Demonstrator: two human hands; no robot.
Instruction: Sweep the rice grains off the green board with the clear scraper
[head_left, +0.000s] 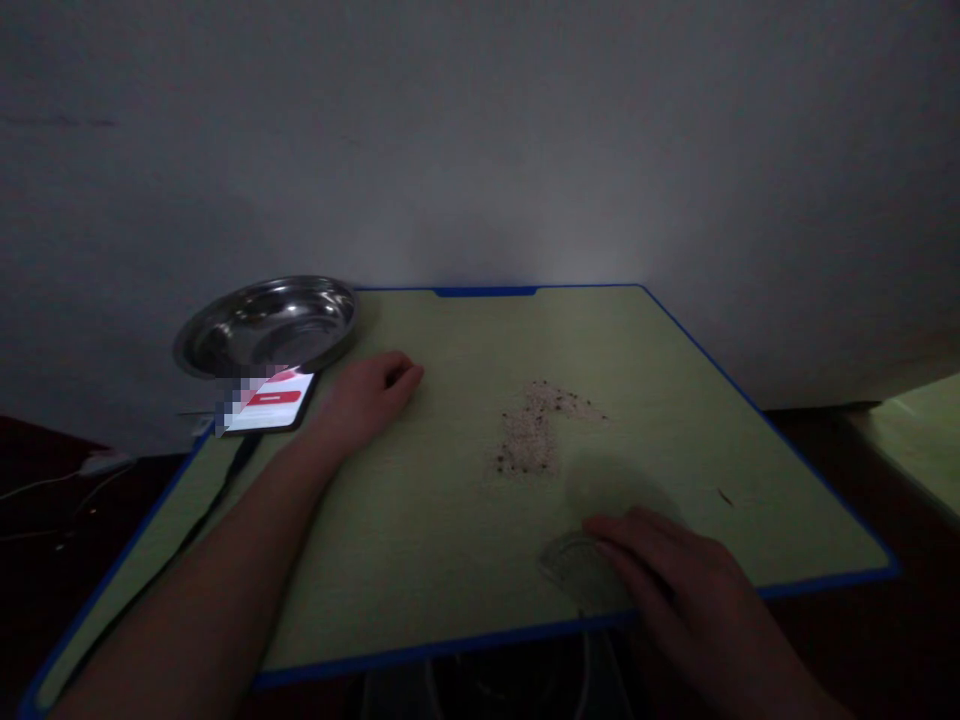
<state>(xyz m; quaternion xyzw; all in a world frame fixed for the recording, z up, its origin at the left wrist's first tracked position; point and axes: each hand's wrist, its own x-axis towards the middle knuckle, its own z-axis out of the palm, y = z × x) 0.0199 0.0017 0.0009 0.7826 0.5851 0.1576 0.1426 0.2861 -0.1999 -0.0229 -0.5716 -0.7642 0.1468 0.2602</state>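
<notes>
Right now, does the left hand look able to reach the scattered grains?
Probably yes: no object shows on the tabletop between the left hand and the grains.

Pinches a see-through, rounded piece point(574, 568) in the right hand point(686, 572) by the near edge of the tabletop point(420, 590). Rests the left hand point(369, 398), loosely curled, toward the left edge, near a lit phone point(264, 414) and a metal basin point(262, 315) at the far left corner. Shows pale, dark-flecked grains point(529, 440) scattered mid-tabletop, a dark sliver point(724, 497) toward the right edge.
</notes>
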